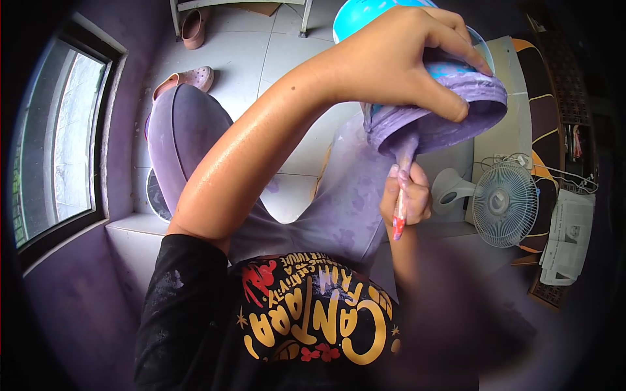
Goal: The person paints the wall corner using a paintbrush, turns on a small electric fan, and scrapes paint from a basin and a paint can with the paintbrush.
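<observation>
My left hand is gripping a paint bucket from above, its thumb over the rim. Lilac paint coats the rim and the inside wall, while blue and white show on its outside. The bucket is tipped so that its mouth faces toward me. Just below the mouth, my right hand is closed around the handle of a paintbrush. The red end of the handle points down at me, and the brush's upper part reaches into the bucket, where the bristles are hard to make out.
To the right, a fan stands near white cables and a folded newspaper. My paint-stained trousers stretch over a tiled floor. Pink clogs lie beyond, near a white-legged stand. A window is on the left.
</observation>
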### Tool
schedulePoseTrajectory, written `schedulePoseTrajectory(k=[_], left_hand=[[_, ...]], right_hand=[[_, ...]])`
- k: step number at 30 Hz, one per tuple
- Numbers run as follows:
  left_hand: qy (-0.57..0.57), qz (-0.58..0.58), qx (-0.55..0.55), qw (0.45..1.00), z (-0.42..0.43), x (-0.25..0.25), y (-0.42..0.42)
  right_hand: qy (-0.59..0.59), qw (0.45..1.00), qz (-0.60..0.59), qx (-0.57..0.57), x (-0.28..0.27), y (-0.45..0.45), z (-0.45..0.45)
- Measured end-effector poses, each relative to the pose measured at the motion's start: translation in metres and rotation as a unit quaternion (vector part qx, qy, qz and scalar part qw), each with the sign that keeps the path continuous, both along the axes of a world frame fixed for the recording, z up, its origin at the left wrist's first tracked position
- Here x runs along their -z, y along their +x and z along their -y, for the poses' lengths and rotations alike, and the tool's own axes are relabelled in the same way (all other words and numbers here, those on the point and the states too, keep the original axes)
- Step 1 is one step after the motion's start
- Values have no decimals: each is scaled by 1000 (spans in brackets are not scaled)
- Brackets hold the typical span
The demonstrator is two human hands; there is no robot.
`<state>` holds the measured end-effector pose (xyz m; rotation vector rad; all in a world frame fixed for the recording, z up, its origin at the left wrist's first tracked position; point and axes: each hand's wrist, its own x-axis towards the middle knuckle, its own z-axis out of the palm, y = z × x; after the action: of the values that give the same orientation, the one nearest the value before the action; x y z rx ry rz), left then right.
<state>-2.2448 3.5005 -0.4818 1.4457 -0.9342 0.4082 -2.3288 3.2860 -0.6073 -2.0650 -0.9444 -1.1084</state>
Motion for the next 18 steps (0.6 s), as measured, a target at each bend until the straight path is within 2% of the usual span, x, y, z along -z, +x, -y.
schedulePoseTrajectory(k=[5,7,9,12,13,16,18], left_hand=[[-6,-29,-16,999,3,2,4],[-12,-20,-65,998,8,14,15],[2,3,-68,998,4,15,16],[23,-5,-46,999,-5,10,9],[16,-11,-38,999,-3,9,5],[23,-6,-42,999,3,6,0],[33,3,-56,998,5,6,-1]], right_hand=[[77,993,-81,-23,6,-2,-2],[226,956,-179,-64,4,-4,-8],[349,891,-277,-83,-2,-4,-9],[391,850,-346,-69,-11,-4,1],[411,846,-334,-61,-14,-6,3],[371,883,-280,-72,-24,-1,10],[261,930,-254,-51,-23,1,24]])
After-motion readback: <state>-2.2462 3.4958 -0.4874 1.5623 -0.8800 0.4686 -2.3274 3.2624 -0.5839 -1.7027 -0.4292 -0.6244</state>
